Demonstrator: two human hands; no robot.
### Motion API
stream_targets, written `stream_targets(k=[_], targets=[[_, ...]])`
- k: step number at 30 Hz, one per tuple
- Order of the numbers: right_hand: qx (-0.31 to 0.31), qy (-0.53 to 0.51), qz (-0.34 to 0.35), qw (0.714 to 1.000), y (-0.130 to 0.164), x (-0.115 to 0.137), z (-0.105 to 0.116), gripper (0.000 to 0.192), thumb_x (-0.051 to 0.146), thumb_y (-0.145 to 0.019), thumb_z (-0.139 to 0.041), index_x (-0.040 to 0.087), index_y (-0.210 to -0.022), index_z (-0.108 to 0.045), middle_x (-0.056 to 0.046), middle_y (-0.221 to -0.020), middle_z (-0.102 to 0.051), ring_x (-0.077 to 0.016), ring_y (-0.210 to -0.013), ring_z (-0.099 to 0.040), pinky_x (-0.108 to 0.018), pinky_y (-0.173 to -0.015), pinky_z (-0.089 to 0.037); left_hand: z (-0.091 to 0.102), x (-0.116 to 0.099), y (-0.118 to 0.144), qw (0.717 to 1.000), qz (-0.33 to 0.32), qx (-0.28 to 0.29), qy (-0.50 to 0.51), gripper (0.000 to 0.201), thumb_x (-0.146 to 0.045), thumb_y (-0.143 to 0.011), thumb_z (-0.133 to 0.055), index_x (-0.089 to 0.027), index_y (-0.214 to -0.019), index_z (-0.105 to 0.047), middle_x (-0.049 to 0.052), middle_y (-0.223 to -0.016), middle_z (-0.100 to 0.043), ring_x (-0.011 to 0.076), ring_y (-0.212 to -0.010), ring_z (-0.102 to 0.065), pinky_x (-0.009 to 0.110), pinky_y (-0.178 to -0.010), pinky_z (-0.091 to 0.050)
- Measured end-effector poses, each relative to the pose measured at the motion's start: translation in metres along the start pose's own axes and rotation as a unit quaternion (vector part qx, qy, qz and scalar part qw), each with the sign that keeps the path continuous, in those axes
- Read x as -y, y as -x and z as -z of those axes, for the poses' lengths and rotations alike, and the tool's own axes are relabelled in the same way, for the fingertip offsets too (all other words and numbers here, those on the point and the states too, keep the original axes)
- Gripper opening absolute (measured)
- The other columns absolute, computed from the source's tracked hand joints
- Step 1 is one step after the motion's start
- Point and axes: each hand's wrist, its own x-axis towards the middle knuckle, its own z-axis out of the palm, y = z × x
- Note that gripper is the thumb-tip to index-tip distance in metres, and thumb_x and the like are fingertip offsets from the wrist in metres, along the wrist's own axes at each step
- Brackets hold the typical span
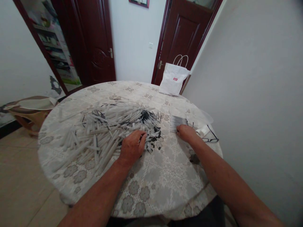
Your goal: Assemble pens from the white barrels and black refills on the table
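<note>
A broad heap of thin whitish tubes (106, 135), like pen barrels, is spread across the left and middle of the table. Small black-and-clear pieces (153, 138) lie along its right side, below a cluster of dark-tipped sticks (145, 116). My left hand (133, 146) rests at the heap's near right edge with fingers curled together; what they hold, if anything, is hidden. Further right, slim tubes with dark ends lie side by side in a neat row (177, 121). At that row's near edge is my right hand (187, 133), its fingers pinched; their contents are too small to make out.
A patterned tablecloth (165, 170) covers the round table. Eyeglasses (210, 139) and a crumpled white piece (202, 130) lie beyond my right hand. A white paper bag (174, 80) stands at the far edge. A wooden stool (30, 115) is on the left.
</note>
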Motion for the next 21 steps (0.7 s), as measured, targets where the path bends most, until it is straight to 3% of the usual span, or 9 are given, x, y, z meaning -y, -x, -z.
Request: stream_targets(k=[5, 9, 15, 21], targets=[[-0.034, -0.024, 0.035, 0.999, 0.016, 0.023, 0.012, 0.025, 0.026, -0.098, -0.05, 0.019, -0.108, -0.072, -0.014, -0.113, -0.072, -0.0266, -0.105, -0.067, -0.032, -0.083, -0.045, -0.003, 0.003, 0.002, 1.0, 0.001, 0.013, -0.022, 0.016, -0.026, -0.099, -0.052, -0.018, -0.1, -0.065, 0.008, -0.095, -0.073, 0.0217, -0.086, -0.069, 0.033, -0.083, -0.051], [-0.039, -0.056, 0.083, 0.994, 0.025, 0.052, 0.012, 0.022, 0.03, -0.096, -0.055, 0.023, -0.108, -0.072, -0.009, -0.109, -0.073, -0.023, -0.102, -0.066, -0.028, -0.08, -0.042, -0.004, 0.004, 0.003, 0.999, 0.004, 0.031, -0.03, 0.017, -0.027, -0.099, -0.051, -0.018, -0.1, -0.065, 0.009, -0.096, -0.073, 0.0221, -0.088, -0.069, 0.033, -0.082, -0.051], [-0.068, -0.113, 0.039, 0.991, 0.02, 0.082, -0.012, 0.023, 0.03, -0.095, -0.056, 0.021, -0.111, -0.069, -0.011, -0.11, -0.071, -0.0224, -0.099, -0.065, -0.028, -0.078, -0.041, -0.005, 0.003, 0.006, 0.997, 0.023, 0.052, -0.055, 0.018, -0.028, -0.099, -0.05, -0.019, -0.105, -0.065, 0.008, -0.096, -0.075, 0.0221, -0.086, -0.07, 0.032, -0.08, -0.05], [-0.106, -0.155, 0.046, 0.981, 0.016, 0.083, -0.032, 0.018, 0.026, -0.095, -0.053, 0.016, -0.098, -0.068, -0.014, -0.101, -0.069, -0.0229, -0.095, -0.064, -0.029, -0.079, -0.041, -0.006, 0.002, 0.006, 0.995, 0.026, 0.068, -0.063, 0.019, -0.028, -0.099, -0.05, -0.019, -0.102, -0.066, 0.008, -0.093, -0.075, 0.022, -0.085, -0.071, 0.032, -0.079, -0.051]])
